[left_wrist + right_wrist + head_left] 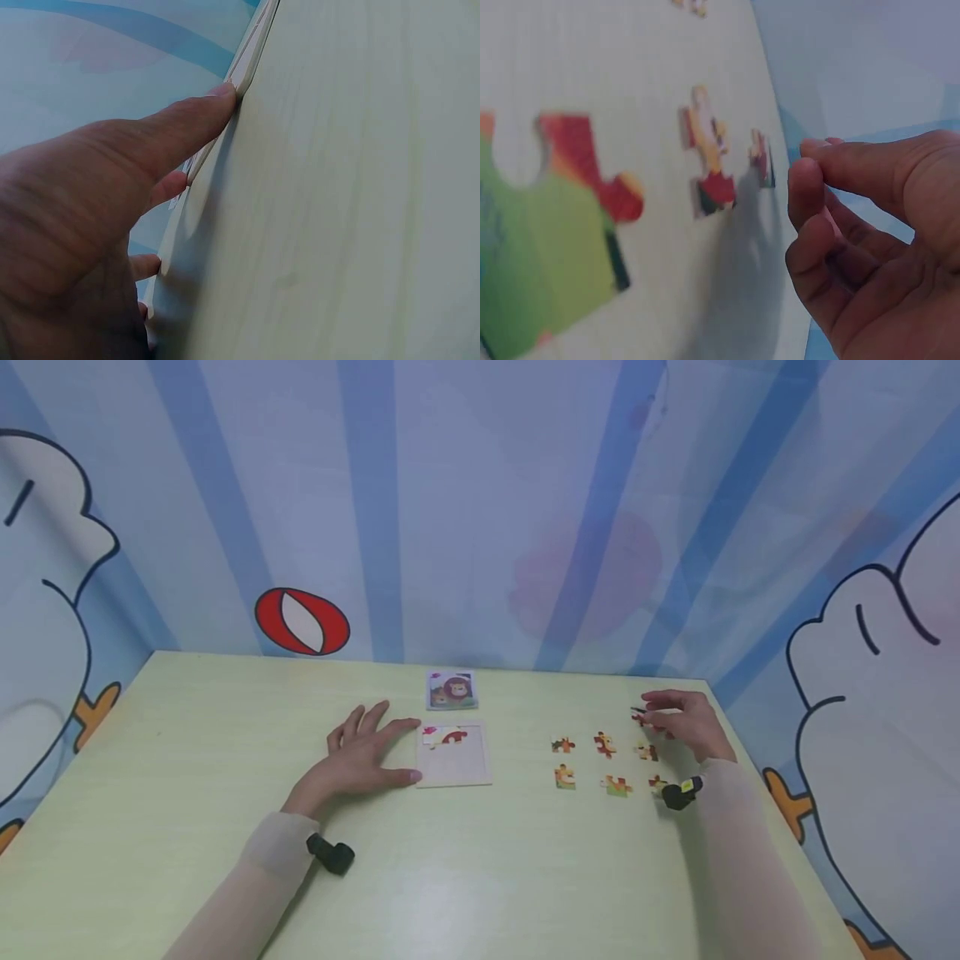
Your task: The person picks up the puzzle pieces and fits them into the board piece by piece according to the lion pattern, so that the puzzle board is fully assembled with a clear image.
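The person's left hand point(360, 758) is lying flat with its fingers spread, thumb and forefinger touching the left edge of the puzzle tray point(454, 755), seemingly bracing it, while one joined corner section point(444, 737) is sitting in the tray's top left. The right hand point(686, 720) is curling its fingertips at a loose piece point(640, 718) near the table's far right edge point(720, 710); I cannot tell whether it is pinching it. Between the hands six other pieces point(604, 744) are lying well apart, leaving bare table point(225, 752) for moving.
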Available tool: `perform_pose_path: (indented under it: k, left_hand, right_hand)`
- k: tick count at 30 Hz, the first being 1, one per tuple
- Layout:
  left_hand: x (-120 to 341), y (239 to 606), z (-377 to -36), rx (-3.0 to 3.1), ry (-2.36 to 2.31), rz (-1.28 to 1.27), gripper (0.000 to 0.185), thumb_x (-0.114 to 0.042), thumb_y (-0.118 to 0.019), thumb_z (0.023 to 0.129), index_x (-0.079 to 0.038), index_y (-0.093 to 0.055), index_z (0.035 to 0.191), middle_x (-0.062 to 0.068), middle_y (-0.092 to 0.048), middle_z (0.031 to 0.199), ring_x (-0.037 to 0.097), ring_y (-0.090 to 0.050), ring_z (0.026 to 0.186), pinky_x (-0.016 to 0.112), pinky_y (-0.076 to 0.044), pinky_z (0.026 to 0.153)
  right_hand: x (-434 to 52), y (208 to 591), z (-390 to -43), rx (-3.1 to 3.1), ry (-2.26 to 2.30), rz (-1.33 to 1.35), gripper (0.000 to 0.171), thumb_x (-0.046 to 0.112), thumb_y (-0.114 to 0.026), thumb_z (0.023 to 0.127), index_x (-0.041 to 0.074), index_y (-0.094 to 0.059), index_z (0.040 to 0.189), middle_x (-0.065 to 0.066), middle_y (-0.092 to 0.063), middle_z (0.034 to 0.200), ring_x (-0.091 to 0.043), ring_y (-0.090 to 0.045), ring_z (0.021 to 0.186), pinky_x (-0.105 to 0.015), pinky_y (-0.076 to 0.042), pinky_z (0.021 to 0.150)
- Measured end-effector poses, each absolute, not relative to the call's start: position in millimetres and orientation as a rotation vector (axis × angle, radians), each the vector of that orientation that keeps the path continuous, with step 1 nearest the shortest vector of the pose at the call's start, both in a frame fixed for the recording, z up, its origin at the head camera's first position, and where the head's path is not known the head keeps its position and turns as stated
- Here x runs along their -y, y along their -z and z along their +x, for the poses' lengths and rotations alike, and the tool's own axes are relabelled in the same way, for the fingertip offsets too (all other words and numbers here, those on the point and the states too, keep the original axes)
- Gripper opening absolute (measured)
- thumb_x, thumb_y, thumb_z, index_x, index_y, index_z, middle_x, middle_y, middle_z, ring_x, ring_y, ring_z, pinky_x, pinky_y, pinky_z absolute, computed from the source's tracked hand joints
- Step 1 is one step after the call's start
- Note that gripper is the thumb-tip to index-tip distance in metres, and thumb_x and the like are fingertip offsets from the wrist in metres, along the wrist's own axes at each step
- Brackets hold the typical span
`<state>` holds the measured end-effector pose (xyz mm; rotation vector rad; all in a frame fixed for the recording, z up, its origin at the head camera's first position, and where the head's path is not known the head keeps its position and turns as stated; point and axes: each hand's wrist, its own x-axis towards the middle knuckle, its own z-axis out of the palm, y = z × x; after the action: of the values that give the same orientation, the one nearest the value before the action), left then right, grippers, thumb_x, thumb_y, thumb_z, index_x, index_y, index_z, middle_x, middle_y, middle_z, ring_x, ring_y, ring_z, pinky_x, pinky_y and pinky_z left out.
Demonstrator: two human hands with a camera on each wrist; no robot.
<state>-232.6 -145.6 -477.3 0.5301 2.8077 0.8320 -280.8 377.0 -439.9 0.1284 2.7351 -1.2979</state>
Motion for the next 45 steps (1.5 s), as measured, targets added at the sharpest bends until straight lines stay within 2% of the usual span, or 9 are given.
perform_pose_path:
  k: [5, 10, 13, 18, 25, 30, 35, 40, 45]
  left_hand:
    - [146.2, 478.4, -233.8, -2.814, -0.828, 0.529, 0.081, -0.059, -0.074, 0.082, -0.036, -0.041, 0.152, 0.015, -0.007, 0.168, 0.048, 0.004, 0.150, 0.072, -0.005, 0.109]
    - [146.6, 478.4, -234.2, -2.814, -0.832, 0.518, 0.080, -0.057, -0.075, 0.082, -0.036, -0.041, 0.152, 0.015, -0.007, 0.168, 0.048, 0.004, 0.150, 0.072, -0.004, 0.109]
    - [146.4, 478.7, -233.8, -2.812, -0.831, 0.518, 0.080, -0.057, -0.075, 0.082, -0.035, -0.041, 0.152, 0.016, -0.008, 0.168, 0.048, 0.004, 0.150, 0.073, -0.004, 0.109]
    - [145.5, 477.8, -232.2, -2.808, -0.839, 0.525, 0.081, -0.057, -0.074, 0.082, -0.034, -0.041, 0.152, 0.017, -0.008, 0.167, 0.049, 0.004, 0.150, 0.074, -0.004, 0.109]
    - [146.4, 477.5, -232.2, -2.811, -0.818, 0.526, 0.081, -0.059, -0.074, 0.083, -0.035, -0.040, 0.152, 0.016, -0.007, 0.168, 0.049, 0.004, 0.150, 0.074, -0.004, 0.109]
    - [145.4, 477.5, -232.5, -2.814, -0.814, 0.531, 0.082, -0.059, -0.074, 0.083, -0.034, -0.040, 0.153, 0.016, -0.007, 0.168, 0.049, 0.004, 0.150, 0.073, -0.004, 0.109]
    - [146.9, 477.3, -231.3, -2.814, -0.824, 0.525, 0.082, -0.058, -0.074, 0.082, -0.034, -0.040, 0.153, 0.017, -0.007, 0.167, 0.049, 0.004, 0.150, 0.073, -0.004, 0.109]
    - [147.1, 477.9, -231.8, -2.816, -0.835, 0.527, 0.081, -0.058, -0.074, 0.082, -0.034, -0.041, 0.152, 0.016, -0.007, 0.167, 0.049, 0.004, 0.150, 0.073, -0.004, 0.109]
    - [146.1, 478.5, -232.6, -2.815, -0.827, 0.527, 0.081, -0.059, -0.074, 0.082, -0.036, -0.040, 0.152, 0.016, -0.008, 0.168, 0.049, 0.004, 0.150, 0.073, -0.005, 0.109]
  right_hand:
    - [-382.4, 448.5, -285.2, -2.797, 1.146, 0.175, 0.051, 0.018, -0.065, 0.097, 0.009, -0.053, 0.145, -0.021, -0.054, 0.142, -0.029, -0.059, 0.103, -0.034, -0.049, 0.078]
    - [-382.1, 455.0, -288.7, -2.844, 0.985, 0.129, 0.052, 0.027, -0.065, 0.098, 0.010, -0.053, 0.146, -0.025, -0.044, 0.151, -0.042, -0.045, 0.128, -0.050, -0.043, 0.090]
    - [-380.7, 457.5, -290.0, -2.872, 0.903, 0.086, 0.050, 0.032, -0.064, 0.098, 0.008, -0.056, 0.142, -0.030, -0.042, 0.150, -0.048, -0.042, 0.134, -0.059, -0.042, 0.097]
    - [-378.1, 455.1, -288.3, -2.880, 0.900, 0.064, 0.046, 0.033, -0.067, 0.097, 0.007, -0.060, 0.134, -0.029, -0.049, 0.140, -0.047, -0.049, 0.124, -0.060, -0.043, 0.096]
    - [-374.7, 453.5, -283.8, -2.907, 1.029, 0.120, 0.032, 0.026, -0.069, 0.095, 0.008, -0.061, 0.120, -0.019, -0.066, 0.110, -0.030, -0.061, 0.084, -0.038, -0.048, 0.073]
    - [-370.4, 451.7, -280.9, -2.954, 1.204, 0.152, 0.029, 0.029, -0.069, 0.096, 0.011, -0.067, 0.118, -0.019, -0.071, 0.091, -0.026, -0.063, 0.064, -0.036, -0.048, 0.061]
    - [-360.2, 445.5, -281.8, -2.930, 1.363, 0.197, 0.033, 0.038, -0.072, 0.093, 0.017, -0.071, 0.118, -0.024, -0.069, 0.086, -0.035, -0.061, 0.064, -0.041, -0.046, 0.058]
    - [-347.3, 437.1, -283.3, -2.876, 1.496, 0.130, 0.035, 0.040, -0.075, 0.090, 0.017, -0.073, 0.116, -0.023, -0.068, 0.084, -0.043, -0.058, 0.068, -0.044, -0.046, 0.057]
    - [-332.8, 428.9, -279.2, -2.753, 1.640, 0.097, 0.040, 0.037, -0.079, 0.088, 0.011, -0.073, 0.117, -0.009, -0.070, 0.082, -0.029, -0.057, 0.066, -0.038, -0.052, 0.062]
